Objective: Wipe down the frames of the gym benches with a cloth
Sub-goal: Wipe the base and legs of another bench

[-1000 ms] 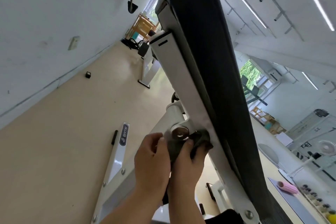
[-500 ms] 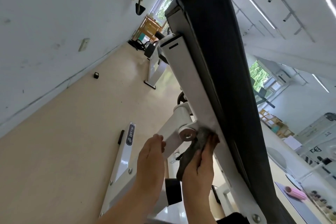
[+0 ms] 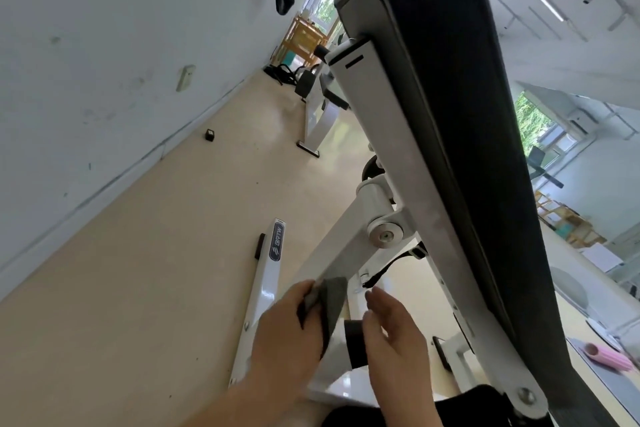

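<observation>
Cloth (image 3: 334, 298) gripped by left hand (image 3: 287, 326) against white strut (image 3: 336, 250); right hand (image 3: 391, 333) relaxed, empty.

"BRTW" badge (image 3: 276, 242) on white frame bar (image 3: 264, 295)

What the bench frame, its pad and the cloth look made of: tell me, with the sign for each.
Bench frame: likely painted or powder-coated steel. It is white, semi-gloss and flat-sided, with a bare metal bolt.
Pad: probably vinyl or synthetic leather over padding. It is black and smooth, with a faint sheen and a rounded edge.
Cloth: soft grey fabric, maybe microfibre. It is matte and folds limply in the left hand.
</observation>
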Demonstrator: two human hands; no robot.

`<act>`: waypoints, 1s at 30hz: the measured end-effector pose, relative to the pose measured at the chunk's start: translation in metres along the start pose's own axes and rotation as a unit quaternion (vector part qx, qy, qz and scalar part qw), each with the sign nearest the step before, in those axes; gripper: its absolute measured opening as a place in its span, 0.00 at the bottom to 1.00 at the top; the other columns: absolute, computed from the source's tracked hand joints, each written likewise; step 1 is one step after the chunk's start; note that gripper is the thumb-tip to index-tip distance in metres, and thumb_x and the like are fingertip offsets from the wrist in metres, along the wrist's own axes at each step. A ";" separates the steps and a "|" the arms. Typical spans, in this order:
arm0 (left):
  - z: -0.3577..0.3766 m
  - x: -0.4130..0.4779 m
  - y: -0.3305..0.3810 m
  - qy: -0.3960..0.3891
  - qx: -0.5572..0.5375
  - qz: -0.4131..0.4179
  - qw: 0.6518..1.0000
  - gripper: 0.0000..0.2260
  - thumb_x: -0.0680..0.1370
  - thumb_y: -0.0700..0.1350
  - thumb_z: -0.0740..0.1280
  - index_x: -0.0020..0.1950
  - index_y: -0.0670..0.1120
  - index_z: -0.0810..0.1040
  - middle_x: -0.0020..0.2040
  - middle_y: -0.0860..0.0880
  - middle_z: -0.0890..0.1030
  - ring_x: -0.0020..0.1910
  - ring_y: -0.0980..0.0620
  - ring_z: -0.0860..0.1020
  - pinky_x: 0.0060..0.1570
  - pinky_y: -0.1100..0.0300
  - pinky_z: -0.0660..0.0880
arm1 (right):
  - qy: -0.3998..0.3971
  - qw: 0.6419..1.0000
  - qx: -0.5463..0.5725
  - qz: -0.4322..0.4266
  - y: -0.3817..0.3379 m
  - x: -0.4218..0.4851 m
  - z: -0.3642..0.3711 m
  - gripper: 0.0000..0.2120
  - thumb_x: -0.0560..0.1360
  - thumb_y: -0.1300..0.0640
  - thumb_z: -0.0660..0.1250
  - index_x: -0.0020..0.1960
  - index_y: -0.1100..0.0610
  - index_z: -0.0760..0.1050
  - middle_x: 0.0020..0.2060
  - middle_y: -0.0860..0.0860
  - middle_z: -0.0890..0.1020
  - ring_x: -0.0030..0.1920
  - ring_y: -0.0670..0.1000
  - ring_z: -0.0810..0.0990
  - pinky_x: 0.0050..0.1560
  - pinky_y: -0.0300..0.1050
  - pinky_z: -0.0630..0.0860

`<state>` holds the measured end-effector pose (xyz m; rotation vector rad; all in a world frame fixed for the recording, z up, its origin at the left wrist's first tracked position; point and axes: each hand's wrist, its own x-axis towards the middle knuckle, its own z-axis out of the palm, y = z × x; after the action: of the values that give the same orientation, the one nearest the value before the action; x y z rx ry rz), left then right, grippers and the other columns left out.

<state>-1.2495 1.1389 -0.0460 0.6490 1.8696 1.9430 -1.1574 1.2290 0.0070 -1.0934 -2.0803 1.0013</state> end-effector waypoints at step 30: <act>-0.025 0.050 -0.077 -0.017 -0.197 -0.152 0.968 0.06 0.81 0.43 0.68 0.53 0.51 0.85 0.48 0.52 0.86 0.52 0.51 0.83 0.54 0.53 0.81 | 0.053 0.949 -0.095 -0.297 0.045 0.033 0.090 0.33 0.82 0.37 0.52 0.82 0.44 0.46 0.80 0.36 0.37 0.81 0.44 0.35 0.80 0.56 0.47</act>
<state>-1.3087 1.1500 -0.1193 0.2548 1.4009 1.9956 -1.2231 1.2436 -0.0749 -0.5205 -2.2426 0.4429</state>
